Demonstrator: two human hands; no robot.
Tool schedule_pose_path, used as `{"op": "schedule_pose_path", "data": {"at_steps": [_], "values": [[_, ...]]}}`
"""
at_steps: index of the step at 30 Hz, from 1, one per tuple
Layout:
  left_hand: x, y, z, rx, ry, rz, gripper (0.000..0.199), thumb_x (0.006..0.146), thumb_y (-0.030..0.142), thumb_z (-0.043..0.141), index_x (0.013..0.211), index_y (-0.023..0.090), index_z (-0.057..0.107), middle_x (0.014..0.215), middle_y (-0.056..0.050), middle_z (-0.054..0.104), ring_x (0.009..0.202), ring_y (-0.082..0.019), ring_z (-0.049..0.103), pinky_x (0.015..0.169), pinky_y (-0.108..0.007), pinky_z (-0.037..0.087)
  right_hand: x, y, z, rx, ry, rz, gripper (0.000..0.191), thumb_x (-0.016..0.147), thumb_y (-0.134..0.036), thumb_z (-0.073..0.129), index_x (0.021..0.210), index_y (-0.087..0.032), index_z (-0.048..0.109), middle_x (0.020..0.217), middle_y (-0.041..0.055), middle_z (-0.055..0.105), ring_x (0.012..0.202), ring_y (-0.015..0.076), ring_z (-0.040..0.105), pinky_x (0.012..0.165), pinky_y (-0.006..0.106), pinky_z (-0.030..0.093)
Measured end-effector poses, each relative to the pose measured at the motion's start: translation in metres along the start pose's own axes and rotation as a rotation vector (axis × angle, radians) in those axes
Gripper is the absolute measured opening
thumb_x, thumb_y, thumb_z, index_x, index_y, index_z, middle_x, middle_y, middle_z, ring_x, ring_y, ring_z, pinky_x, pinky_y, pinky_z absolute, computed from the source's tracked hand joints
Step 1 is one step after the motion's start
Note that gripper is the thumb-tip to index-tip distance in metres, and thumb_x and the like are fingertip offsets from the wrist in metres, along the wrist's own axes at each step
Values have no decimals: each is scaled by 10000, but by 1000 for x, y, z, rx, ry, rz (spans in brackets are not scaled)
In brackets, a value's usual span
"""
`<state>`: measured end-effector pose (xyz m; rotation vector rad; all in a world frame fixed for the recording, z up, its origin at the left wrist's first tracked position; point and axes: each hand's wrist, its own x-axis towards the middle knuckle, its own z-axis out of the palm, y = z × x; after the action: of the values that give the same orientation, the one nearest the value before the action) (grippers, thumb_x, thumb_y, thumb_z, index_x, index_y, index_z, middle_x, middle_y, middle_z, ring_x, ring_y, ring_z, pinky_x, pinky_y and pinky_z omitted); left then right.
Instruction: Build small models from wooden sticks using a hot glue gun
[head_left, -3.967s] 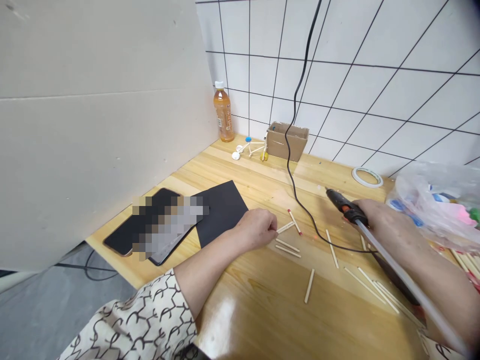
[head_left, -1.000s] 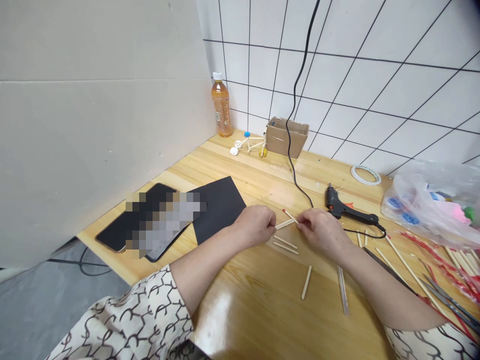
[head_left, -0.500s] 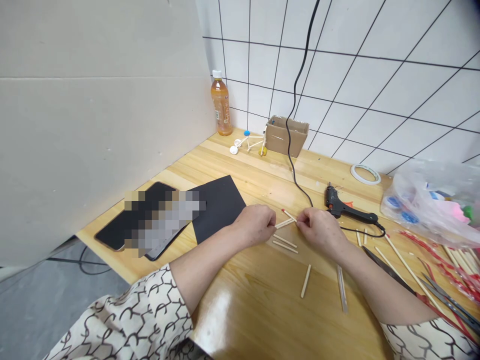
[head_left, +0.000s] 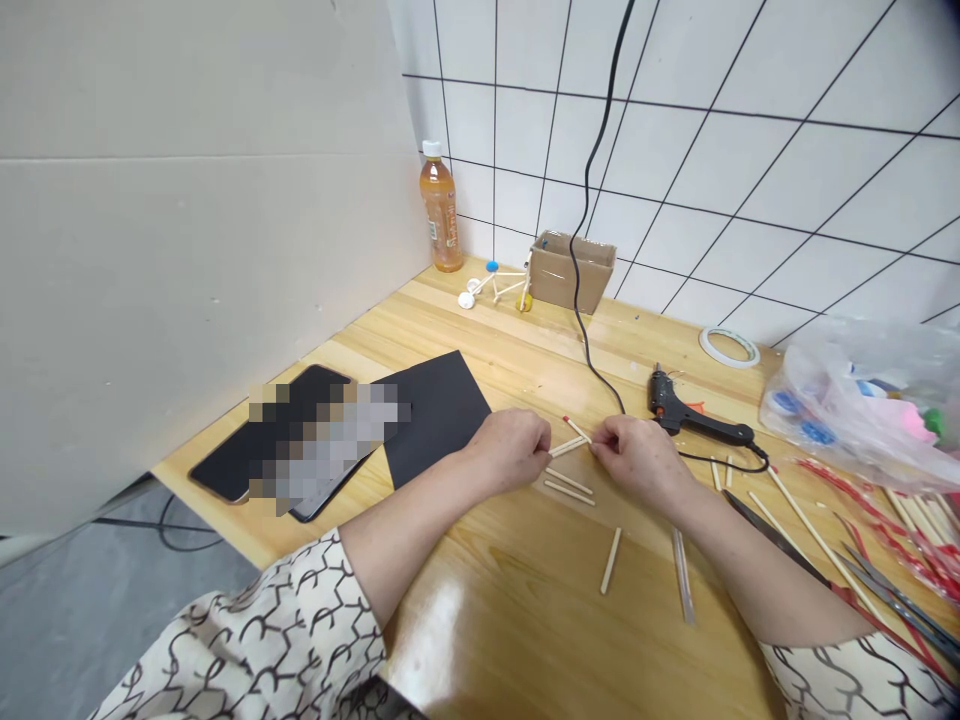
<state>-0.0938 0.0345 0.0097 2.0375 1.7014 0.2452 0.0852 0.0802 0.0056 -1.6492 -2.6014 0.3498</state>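
My left hand (head_left: 514,448) is closed, its fingertips pinching the left end of the pale wooden sticks (head_left: 570,446) above the table. My right hand (head_left: 634,450) is closed too, fingertips pinched at a red-tipped matchstick (head_left: 577,430) where it meets the other sticks' right ends. Two loose sticks (head_left: 570,492) lie just below, between the hands. Another single stick (head_left: 611,560) rests nearer the front, with a clear glue stick (head_left: 683,577) to its right, by my right forearm.
A black glue gun (head_left: 694,415) with its cable lies right of my right hand. Behind stand a cardboard box (head_left: 571,275), a stick bicycle model (head_left: 499,285) and a bottle (head_left: 441,215). Phones (head_left: 262,430) lie left; scissors (head_left: 900,595) and a plastic bag (head_left: 847,410) lie right.
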Motion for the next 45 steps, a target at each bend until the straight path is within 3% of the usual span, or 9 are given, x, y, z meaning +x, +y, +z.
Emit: {"op": "schedule_pose_path", "data": {"at_steps": [11, 18, 45], "values": [[-1, 3, -3, -12, 2, -28, 153, 680, 255, 515, 710, 197, 653, 748, -21, 660, 683, -156, 577, 570, -235, 402, 0, 14, -16, 187, -52, 28, 177, 736, -220, 499, 648, -183, 649, 596, 1, 646, 560, 132, 560, 534, 217, 360], [0, 12, 5, 34, 89, -43, 158, 699, 287, 507, 715, 196, 636, 780, -30, 654, 735, -173, 583, 607, -251, 423, -1, 10, -6, 131, -61, 18, 147, 736, -263, 525, 671, -198, 640, 633, 7, 655, 582, 135, 557, 527, 222, 338], [3, 21, 17, 58, 112, -143, 178, 706, 264, 483, 700, 198, 648, 718, -44, 671, 706, -196, 609, 635, -288, 459, 0, -2, -5, -26, -72, 54, 140, 725, -213, 492, 669, -186, 617, 698, 48, 682, 675, 178, 593, 530, 242, 295]]}}
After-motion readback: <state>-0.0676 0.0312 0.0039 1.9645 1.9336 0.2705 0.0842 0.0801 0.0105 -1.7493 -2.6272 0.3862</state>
